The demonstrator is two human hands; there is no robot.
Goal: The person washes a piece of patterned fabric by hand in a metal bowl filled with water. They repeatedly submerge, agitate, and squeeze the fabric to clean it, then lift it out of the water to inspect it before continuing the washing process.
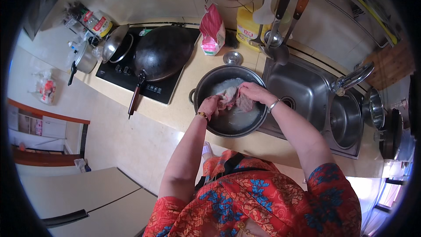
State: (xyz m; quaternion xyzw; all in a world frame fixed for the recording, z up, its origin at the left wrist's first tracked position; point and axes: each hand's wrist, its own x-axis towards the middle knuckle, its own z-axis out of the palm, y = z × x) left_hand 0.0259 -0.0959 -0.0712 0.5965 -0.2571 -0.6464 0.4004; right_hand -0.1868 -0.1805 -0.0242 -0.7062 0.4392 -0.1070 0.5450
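A wide metal pot (230, 131) with cloudy liquid in it stands on the counter in front of me. Over the pot, my left hand (209, 104) grips the left end of a pale, pinkish piece of raw meat (228, 97). My right hand (252, 91) is closed on the right part of the meat, above a darker flap that hangs toward the liquid. Parts of the fingers are hidden by the meat. Whether it is one piece or more I cannot tell.
Left of the pot, a black wok (164, 52) sits on a cooktop (158, 89), its handle over the front edge. A double sink (299, 82) adjoins the pot's right side. Behind stand a pink bag (212, 33), a small metal lid (233, 58) and a yellow jug (246, 29); ladles (281, 52) hang above.
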